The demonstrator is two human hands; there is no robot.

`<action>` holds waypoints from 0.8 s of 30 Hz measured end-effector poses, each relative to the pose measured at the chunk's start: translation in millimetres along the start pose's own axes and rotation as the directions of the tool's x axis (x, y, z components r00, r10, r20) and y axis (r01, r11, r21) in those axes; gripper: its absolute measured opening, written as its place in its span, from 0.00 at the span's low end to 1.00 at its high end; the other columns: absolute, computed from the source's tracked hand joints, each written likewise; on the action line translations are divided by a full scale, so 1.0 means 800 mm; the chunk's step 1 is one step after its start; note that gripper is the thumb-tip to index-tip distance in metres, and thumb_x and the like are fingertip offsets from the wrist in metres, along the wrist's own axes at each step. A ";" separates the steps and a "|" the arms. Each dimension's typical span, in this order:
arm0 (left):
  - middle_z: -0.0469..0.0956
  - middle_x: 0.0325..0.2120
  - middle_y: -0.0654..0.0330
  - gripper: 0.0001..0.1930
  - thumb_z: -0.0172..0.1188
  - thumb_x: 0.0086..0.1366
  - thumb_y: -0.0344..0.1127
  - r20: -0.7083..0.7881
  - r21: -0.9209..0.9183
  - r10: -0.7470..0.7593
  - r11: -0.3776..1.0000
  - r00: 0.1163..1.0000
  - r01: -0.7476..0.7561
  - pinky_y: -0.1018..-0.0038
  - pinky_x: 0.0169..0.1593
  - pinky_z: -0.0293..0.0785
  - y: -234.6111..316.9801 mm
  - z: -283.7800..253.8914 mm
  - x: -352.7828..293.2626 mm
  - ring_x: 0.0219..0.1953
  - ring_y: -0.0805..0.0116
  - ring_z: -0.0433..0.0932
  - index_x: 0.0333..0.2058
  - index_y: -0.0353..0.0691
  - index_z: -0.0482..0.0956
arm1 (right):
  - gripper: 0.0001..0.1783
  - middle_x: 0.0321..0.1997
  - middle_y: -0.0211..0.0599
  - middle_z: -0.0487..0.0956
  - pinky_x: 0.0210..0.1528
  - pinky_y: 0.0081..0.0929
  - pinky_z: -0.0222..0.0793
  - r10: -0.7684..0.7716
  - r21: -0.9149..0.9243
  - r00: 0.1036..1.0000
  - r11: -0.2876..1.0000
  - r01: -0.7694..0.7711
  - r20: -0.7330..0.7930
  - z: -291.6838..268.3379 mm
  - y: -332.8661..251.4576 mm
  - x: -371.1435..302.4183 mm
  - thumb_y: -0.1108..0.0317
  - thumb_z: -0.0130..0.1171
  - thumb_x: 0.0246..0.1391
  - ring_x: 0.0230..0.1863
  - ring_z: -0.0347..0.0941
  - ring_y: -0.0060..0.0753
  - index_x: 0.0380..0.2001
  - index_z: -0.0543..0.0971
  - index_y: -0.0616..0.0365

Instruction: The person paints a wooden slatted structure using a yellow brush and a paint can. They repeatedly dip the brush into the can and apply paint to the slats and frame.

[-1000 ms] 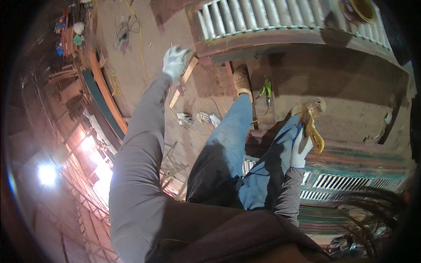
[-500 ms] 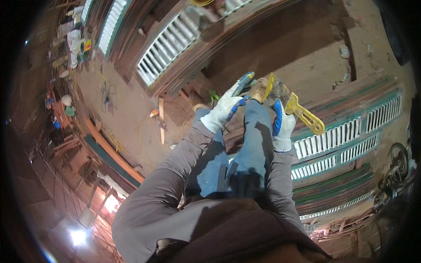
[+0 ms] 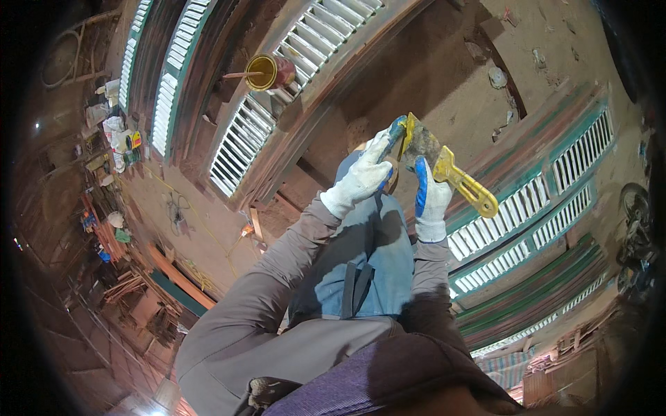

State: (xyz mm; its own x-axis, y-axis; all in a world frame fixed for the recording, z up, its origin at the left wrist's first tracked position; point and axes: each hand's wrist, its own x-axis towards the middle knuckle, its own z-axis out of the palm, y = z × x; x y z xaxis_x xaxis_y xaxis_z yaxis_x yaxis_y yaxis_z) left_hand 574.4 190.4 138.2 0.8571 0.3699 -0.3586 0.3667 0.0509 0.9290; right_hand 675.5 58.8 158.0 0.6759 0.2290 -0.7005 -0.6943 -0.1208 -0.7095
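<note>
My right hand (image 3: 431,200), in a white glove with blue-coated fingers, grips a wide putty knife (image 3: 424,145) near its blade. The yellow handle (image 3: 468,184) sticks out to the right beyond the hand. Dark stains cover the blade, and a yellow strip, perhaps putty or paint, runs along its far left edge. My left hand (image 3: 362,173), gloved alike and smeared at the fingertips, has its fingers stretched out to that yellow edge. Whether anything small is between those fingers is hidden. Both hands are above my knees.
A tin (image 3: 267,72) with yellow inside and a stick across its rim stands on a white-slatted louvre panel (image 3: 239,142) ahead. More louvre panels (image 3: 503,216) lie to the right. A motorbike (image 3: 635,229) is at far right; a cable (image 3: 177,211) lies on the floor at left.
My view has shifted, bringing the tin fully into sight. My left fingertips have come closer to the blade's yellow edge. The right hand keeps its grip on the putty knife.
</note>
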 end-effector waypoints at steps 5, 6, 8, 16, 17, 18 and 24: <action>0.61 0.62 0.43 0.35 0.52 0.52 0.20 -0.038 0.456 0.230 0.870 0.972 -0.188 0.59 0.66 0.56 0.026 -0.017 0.072 0.63 0.43 0.59 0.62 0.30 0.59 | 0.21 0.52 0.37 0.77 0.53 0.23 0.71 0.051 -0.075 0.992 0.996 -0.042 0.118 0.025 -0.039 0.050 0.73 0.60 0.58 0.48 0.74 0.24 0.54 0.73 0.68; 0.61 0.61 0.43 0.36 0.52 0.50 0.20 -0.061 0.500 0.211 0.852 0.976 -0.153 0.58 0.65 0.57 0.023 -0.018 0.081 0.63 0.42 0.59 0.62 0.31 0.59 | 0.21 0.51 0.37 0.77 0.53 0.23 0.71 0.075 -0.133 0.989 0.989 -0.058 0.125 0.032 -0.048 0.059 0.73 0.60 0.58 0.48 0.74 0.24 0.54 0.73 0.68; 0.63 0.60 0.44 0.36 0.53 0.48 0.22 -0.098 0.637 0.253 0.759 0.963 -0.135 0.53 0.64 0.58 0.017 -0.029 0.106 0.62 0.40 0.59 0.61 0.34 0.60 | 0.20 0.50 0.36 0.78 0.53 0.22 0.71 0.117 -0.133 0.982 0.986 -0.098 0.148 0.047 -0.064 0.085 0.72 0.60 0.58 0.48 0.74 0.23 0.53 0.74 0.68; 0.63 0.58 0.48 0.33 0.57 0.50 0.30 0.085 0.845 -0.085 0.535 0.993 -0.027 0.52 0.62 0.55 0.087 -0.041 0.192 0.62 0.43 0.58 0.58 0.40 0.65 | 0.14 0.39 0.32 0.80 0.42 0.21 0.71 0.303 -0.399 0.897 0.903 -0.162 0.322 0.010 -0.141 0.173 0.71 0.60 0.57 0.37 0.75 0.20 0.45 0.79 0.66; 0.63 0.58 0.49 0.32 0.56 0.51 0.31 0.073 0.839 -0.112 0.545 0.991 0.000 0.52 0.62 0.55 0.079 -0.029 0.195 0.62 0.44 0.59 0.58 0.41 0.65 | 0.13 0.38 0.32 0.80 0.40 0.22 0.71 0.337 -0.483 0.871 0.865 -0.136 0.359 -0.005 -0.153 0.184 0.71 0.60 0.58 0.36 0.75 0.20 0.45 0.79 0.66; 0.63 0.58 0.49 0.32 0.56 0.52 0.32 0.065 0.832 -0.125 0.554 0.990 0.015 0.52 0.62 0.55 0.072 -0.017 0.204 0.62 0.45 0.59 0.58 0.41 0.65 | 0.13 0.35 0.31 0.79 0.38 0.21 0.70 0.085 -0.420 0.885 0.898 0.131 0.458 -0.023 -0.148 0.198 0.71 0.59 0.58 0.34 0.74 0.20 0.45 0.78 0.66; 0.63 0.58 0.48 0.33 0.51 0.57 0.35 -0.171 0.703 -0.404 0.589 0.899 0.398 0.52 0.62 0.59 0.048 0.046 0.269 0.61 0.45 0.59 0.63 0.40 0.59 | 0.17 0.43 0.34 0.77 0.38 0.22 0.72 0.061 -0.176 0.967 0.984 -0.017 0.249 -0.120 -0.228 0.287 0.68 0.58 0.60 0.38 0.74 0.20 0.49 0.74 0.65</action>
State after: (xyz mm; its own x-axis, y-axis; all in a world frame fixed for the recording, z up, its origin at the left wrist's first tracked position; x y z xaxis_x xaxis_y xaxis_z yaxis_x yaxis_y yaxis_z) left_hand 786.0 238.1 93.4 0.5605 0.4701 -0.6818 0.8118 -0.4746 0.3401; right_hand 981.3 41.1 119.1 0.5492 0.4543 -0.7014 -0.6518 -0.2924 -0.6997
